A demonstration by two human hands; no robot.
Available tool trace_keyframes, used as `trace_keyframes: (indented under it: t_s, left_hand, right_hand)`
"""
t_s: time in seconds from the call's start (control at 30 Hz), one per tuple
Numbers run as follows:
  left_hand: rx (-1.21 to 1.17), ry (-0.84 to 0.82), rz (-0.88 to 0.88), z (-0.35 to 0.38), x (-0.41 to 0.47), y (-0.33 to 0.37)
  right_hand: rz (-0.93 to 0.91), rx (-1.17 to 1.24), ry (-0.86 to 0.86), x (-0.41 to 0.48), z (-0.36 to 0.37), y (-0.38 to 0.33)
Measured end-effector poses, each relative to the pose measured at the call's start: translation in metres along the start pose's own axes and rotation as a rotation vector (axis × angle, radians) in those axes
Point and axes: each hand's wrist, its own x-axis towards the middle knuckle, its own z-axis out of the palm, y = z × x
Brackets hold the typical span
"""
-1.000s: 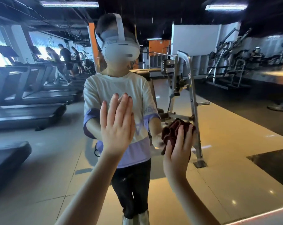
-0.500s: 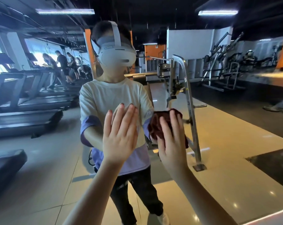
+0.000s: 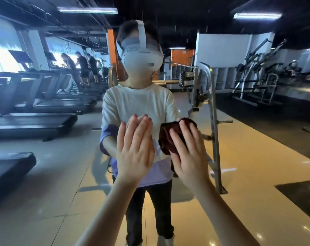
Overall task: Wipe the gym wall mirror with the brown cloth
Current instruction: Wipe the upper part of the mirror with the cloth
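Wall mirror (image 3: pixel 44 183): upright and flat, it fills the whole view and reflects the gym interior. Brown cloth (image 3: pixel 170 137): dark reddish-brown, bunched into soft folds, lying against the mirror surface just right of centre. The right hand (image 3: pixel 191 157) presses on it with straight fingers and covers its lower right part

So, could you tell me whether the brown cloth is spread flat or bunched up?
Bunched up: the brown cloth shows thick folds and is wadded under the right hand, which presses it with straight fingers.
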Motion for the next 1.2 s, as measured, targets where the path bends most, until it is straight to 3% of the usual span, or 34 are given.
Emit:
trace_keyframes:
  t_s: [0.07, 0.2, 0.23, 0.33, 0.4, 0.43, 0.6, 0.67, 0.73, 0.83, 0.9, 1.0, 1.07, 1.2]
  left_hand:
    - [0.071, -0.009, 0.01, 0.007, -0.005, 0.003]
    - [0.145, 0.015, 0.026, 0.012, -0.008, 0.002]
    - [0.15, 0.023, 0.025, 0.012, -0.007, 0.003]
    - [0.153, 0.028, 0.03, 0.011, -0.006, 0.004]
    - [0.155, 0.035, 0.026, 0.011, -0.006, 0.004]
    - [0.159, 0.038, 0.023, 0.011, -0.006, 0.004]
    - [0.174, 0.034, 0.03, 0.011, -0.006, 0.005]
    - [0.173, 0.031, 0.026, 0.01, -0.006, 0.005]
    - [0.179, 0.03, 0.026, 0.01, -0.006, 0.005]
    - [0.182, 0.026, 0.03, 0.01, -0.006, 0.005]
    - [0.179, 0.023, 0.034, 0.009, -0.006, 0.005]
    - [0.177, 0.025, 0.036, 0.009, -0.005, 0.005]
    - [0.176, 0.03, 0.034, 0.009, -0.006, 0.005]
    - [0.176, 0.037, 0.039, 0.009, -0.005, 0.005]
  right_hand:
    - [0.062, -0.028, 0.049, 0.005, -0.009, 0.025]
    - [0.491, 0.031, 0.199, -0.005, -0.005, 0.021]
    - [0.484, 0.031, 0.175, -0.012, 0.0, 0.012]
    - [0.106, 0.008, -0.02, -0.032, 0.007, 0.001]
    - [-0.022, -0.044, -0.057, -0.028, -0.003, 0.02]
    - [0.019, -0.062, -0.023, -0.024, -0.007, 0.03]
    - [0.588, 0.065, 0.215, -0.029, -0.007, 0.034]
    - [0.523, 0.059, 0.142, -0.055, 0.007, 0.008]
    - [0.347, 0.054, 0.045, -0.076, 0.015, -0.008]
    - [0.26, 0.033, 0.02, -0.071, 0.007, 0.013]
    - [0.339, 0.011, 0.065, -0.06, -0.003, 0.031]
    - [0.601, 0.063, 0.17, -0.056, -0.007, 0.035]
    - [0.656, 0.073, 0.16, -0.064, -0.001, 0.02]
    - [0.285, 0.041, -0.007, -0.068, -0.003, 0.018]
